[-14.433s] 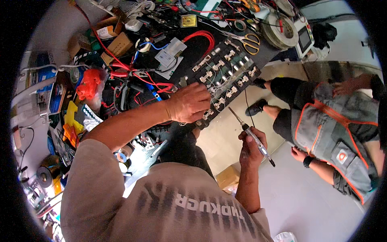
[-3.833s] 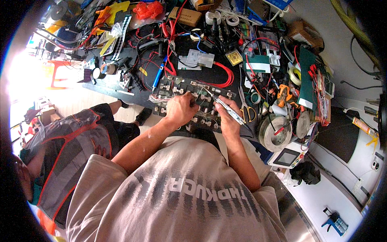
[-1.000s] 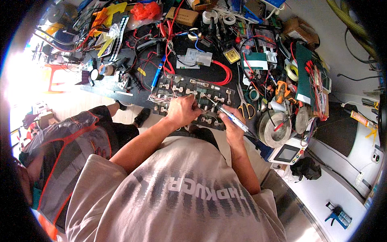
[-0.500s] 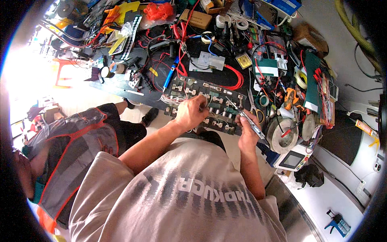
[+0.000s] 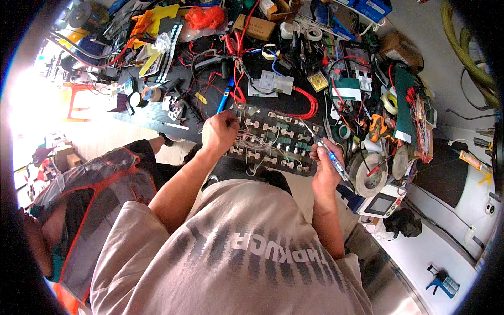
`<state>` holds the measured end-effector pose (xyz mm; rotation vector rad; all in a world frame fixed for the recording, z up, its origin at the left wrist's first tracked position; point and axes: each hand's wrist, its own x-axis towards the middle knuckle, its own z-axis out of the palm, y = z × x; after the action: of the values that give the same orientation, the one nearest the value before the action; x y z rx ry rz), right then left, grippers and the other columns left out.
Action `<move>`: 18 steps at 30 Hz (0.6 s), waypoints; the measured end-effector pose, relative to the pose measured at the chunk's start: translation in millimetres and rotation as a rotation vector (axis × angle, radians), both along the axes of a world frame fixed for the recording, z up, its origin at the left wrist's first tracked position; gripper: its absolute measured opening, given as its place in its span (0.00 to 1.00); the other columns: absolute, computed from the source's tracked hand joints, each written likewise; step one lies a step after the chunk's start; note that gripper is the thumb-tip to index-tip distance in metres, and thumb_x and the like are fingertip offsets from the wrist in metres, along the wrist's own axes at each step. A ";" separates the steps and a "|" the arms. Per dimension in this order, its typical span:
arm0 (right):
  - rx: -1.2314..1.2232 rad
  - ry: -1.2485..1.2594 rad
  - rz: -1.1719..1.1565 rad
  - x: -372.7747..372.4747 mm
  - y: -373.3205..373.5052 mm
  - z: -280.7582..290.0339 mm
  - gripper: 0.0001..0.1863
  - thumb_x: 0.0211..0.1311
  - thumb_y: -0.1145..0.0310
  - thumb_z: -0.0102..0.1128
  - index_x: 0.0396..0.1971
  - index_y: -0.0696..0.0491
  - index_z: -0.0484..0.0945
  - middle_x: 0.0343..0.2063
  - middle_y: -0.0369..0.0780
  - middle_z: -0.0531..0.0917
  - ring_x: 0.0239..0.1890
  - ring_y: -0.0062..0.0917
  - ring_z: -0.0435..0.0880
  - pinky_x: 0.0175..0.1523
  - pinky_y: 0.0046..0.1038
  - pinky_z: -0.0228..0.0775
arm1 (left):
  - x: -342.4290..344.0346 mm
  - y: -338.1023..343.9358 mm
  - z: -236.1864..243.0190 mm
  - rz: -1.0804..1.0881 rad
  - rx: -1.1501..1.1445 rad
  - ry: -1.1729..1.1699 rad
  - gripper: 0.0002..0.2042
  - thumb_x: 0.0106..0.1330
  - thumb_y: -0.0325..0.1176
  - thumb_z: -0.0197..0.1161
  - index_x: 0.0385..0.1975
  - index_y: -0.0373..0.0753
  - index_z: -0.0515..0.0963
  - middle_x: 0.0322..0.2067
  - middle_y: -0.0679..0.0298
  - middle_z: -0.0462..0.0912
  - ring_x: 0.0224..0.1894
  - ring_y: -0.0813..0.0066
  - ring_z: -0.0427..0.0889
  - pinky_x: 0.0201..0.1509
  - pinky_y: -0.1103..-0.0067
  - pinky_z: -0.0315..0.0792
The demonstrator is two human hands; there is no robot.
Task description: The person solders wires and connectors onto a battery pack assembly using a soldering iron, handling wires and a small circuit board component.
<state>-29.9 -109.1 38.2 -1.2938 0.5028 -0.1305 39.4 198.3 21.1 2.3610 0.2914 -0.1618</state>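
Observation:
My right hand (image 5: 327,167) grips a soldering iron (image 5: 335,161) with a see-through handle showing blue inside. Its thin tip points up and left, over the right end of a dark board (image 5: 286,163). Rows of small metal clips and green pieces cover that board, and thin white wires (image 5: 257,139) lie loosely across it. At the board's left edge is my left hand (image 5: 219,132), its fingers curled together by the wire ends; whatever they pinch is hidden. Just beyond it lies a blue pen-shaped tool (image 5: 226,97).
A coil of red wire (image 5: 308,102) lies behind the board. Scissors (image 5: 337,149), a tape roll (image 5: 389,101), an orange tool (image 5: 378,126) and a grey spool (image 5: 368,176) crowd the right. A cardboard box (image 5: 254,27) stands at the back. Another person (image 5: 100,199) is at my left.
My left hand has moved left from the board's middle to its left edge. The white wires now spread over the board. My right hand has shifted slightly right with the soldering iron.

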 end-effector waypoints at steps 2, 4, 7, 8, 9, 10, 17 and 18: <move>-0.015 0.007 0.015 2.6 8.2 6.5 0.17 0.68 0.72 0.66 0.55 0.60 0.81 0.40 0.43 0.88 0.38 0.25 0.87 0.45 0.26 0.79 | 2.2 -0.6 -0.8 0.018 0.053 0.128 0.12 0.62 0.41 0.66 0.35 0.40 0.89 0.32 0.48 0.88 0.39 0.47 0.89 0.46 0.61 0.82; -0.018 -0.012 0.014 3.6 14.9 7.0 0.17 0.67 0.73 0.66 0.55 0.60 0.81 0.40 0.43 0.88 0.38 0.25 0.87 0.45 0.27 0.80 | 1.6 -7.4 5.7 -0.032 0.038 0.181 0.13 0.62 0.43 0.67 0.36 0.41 0.89 0.32 0.49 0.89 0.39 0.47 0.89 0.46 0.61 0.82; -0.021 -0.041 0.009 5.3 23.5 5.3 0.17 0.67 0.74 0.66 0.54 0.61 0.81 0.41 0.44 0.88 0.38 0.26 0.88 0.44 0.26 0.80 | -2.1 -20.0 10.3 -0.088 0.087 0.226 0.14 0.62 0.47 0.70 0.35 0.42 0.89 0.32 0.51 0.89 0.39 0.48 0.89 0.46 0.60 0.82; -0.022 -0.038 0.018 5.4 26.0 6.4 0.17 0.67 0.74 0.66 0.54 0.61 0.81 0.40 0.44 0.88 0.37 0.26 0.88 0.44 0.26 0.80 | -3.2 -21.5 7.2 -0.105 0.102 0.239 0.15 0.62 0.48 0.70 0.34 0.42 0.89 0.32 0.51 0.89 0.39 0.49 0.89 0.46 0.61 0.82; -0.024 -0.036 0.029 5.6 27.3 7.4 0.17 0.66 0.74 0.66 0.54 0.61 0.81 0.40 0.44 0.88 0.37 0.26 0.88 0.44 0.26 0.81 | -3.9 -22.5 5.7 -0.122 0.117 0.252 0.15 0.61 0.49 0.71 0.34 0.43 0.89 0.32 0.51 0.89 0.39 0.49 0.89 0.46 0.61 0.82; -0.013 0.005 0.030 5.7 26.1 8.2 0.15 0.66 0.75 0.67 0.51 0.63 0.82 0.41 0.46 0.88 0.42 0.28 0.89 0.46 0.29 0.83 | -4.0 -22.6 5.5 -0.141 0.146 0.245 0.15 0.61 0.49 0.71 0.33 0.43 0.88 0.31 0.51 0.90 0.38 0.50 0.90 0.46 0.60 0.82; -0.008 -0.031 0.053 11.1 32.9 -1.9 0.18 0.66 0.72 0.67 0.54 0.62 0.81 0.39 0.45 0.89 0.35 0.25 0.87 0.44 0.25 0.80 | -3.4 -28.3 2.8 -0.101 0.219 0.208 0.13 0.61 0.46 0.70 0.33 0.43 0.89 0.32 0.51 0.90 0.38 0.49 0.89 0.46 0.61 0.82; -0.024 -0.034 0.066 12.7 35.3 0.9 0.18 0.67 0.72 0.67 0.54 0.62 0.81 0.39 0.45 0.89 0.35 0.25 0.87 0.44 0.25 0.79 | -4.6 -27.0 3.3 -0.099 0.214 0.218 0.13 0.61 0.46 0.70 0.33 0.43 0.89 0.32 0.51 0.90 0.38 0.49 0.89 0.46 0.61 0.82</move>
<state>-17.1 -73.7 39.1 -1.3279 0.4305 -0.1035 34.8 171.3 24.4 2.5747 0.3086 -0.4577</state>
